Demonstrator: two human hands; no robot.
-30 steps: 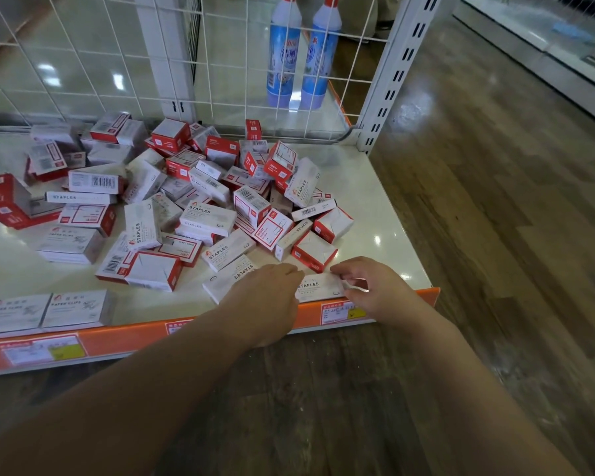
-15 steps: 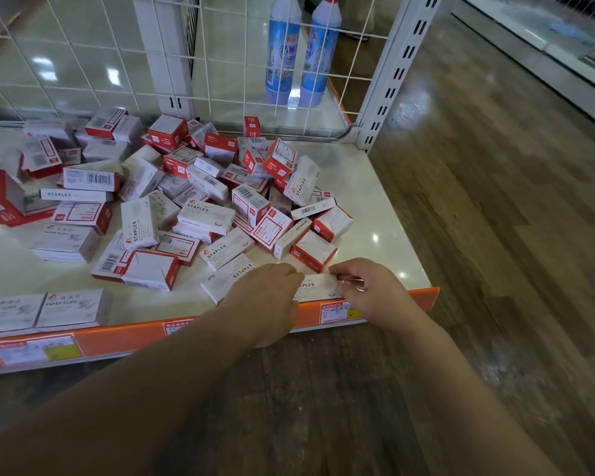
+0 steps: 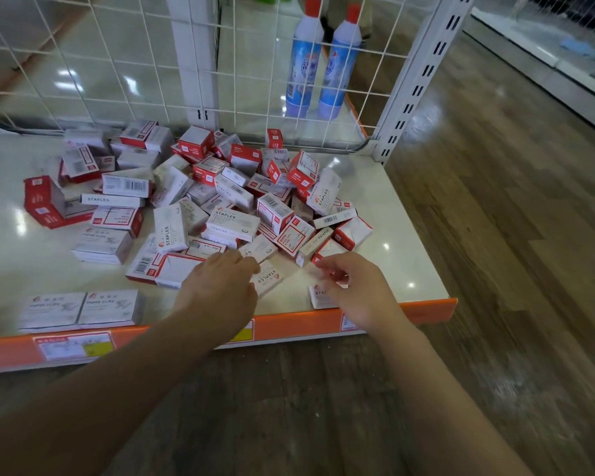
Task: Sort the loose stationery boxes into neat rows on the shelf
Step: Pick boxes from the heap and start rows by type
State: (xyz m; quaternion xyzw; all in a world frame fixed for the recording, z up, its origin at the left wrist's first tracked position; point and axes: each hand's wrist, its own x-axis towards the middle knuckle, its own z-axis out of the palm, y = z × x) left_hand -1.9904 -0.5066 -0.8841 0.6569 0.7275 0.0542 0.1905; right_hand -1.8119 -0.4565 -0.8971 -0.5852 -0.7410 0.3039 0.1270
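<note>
Boxes everywhere: a loose pile of red-and-white stationery boxes (image 3: 227, 204) sits jumbled across the middle and back of the white shelf (image 3: 409, 235), pretty much none of it lined up. Only 2 paper clip boxes (image 3: 83, 309) sit side by side at the front left, right by the orange edge strip (image 3: 289, 326). Left hand (image 3: 220, 290) hangs over the front of the pile, fingers loosely bent, partly covering a staples box (image 3: 268, 276); can't tell if it's actually gripping it. Right hand (image 3: 354, 290) is just beside it, hands apart, fingers curled over another staples box (image 3: 318, 298) lying flat at the front edge. Grip's too blurry to call. 2 blue bottles (image 3: 320, 63) stand behind the wire grid (image 3: 117, 63).
</note>
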